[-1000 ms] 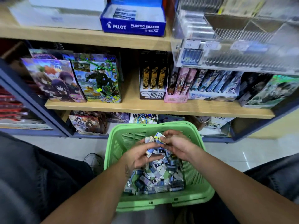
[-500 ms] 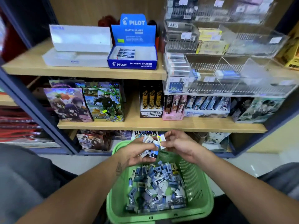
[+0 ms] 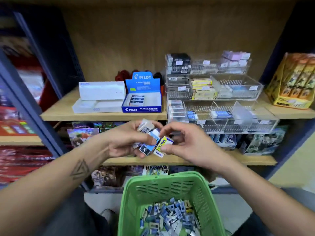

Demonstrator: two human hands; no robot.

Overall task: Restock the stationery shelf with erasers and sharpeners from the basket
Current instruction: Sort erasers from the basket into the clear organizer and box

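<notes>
the left hand is curled round a small bunch of erasers, held up above the green basket and in front of the wooden shelf. the right hand is just beside it, thumb and forefinger pinching a yellow-and-white eraser that touches the bunch at its right edge. more erasers and sharpeners lie loose in the bottom of the basket, well below both hands. on the shelf, above and behind the hands, a blue pilot eraser box stands open, with clear acrylic bins to its right and a white box to its left.
</notes>
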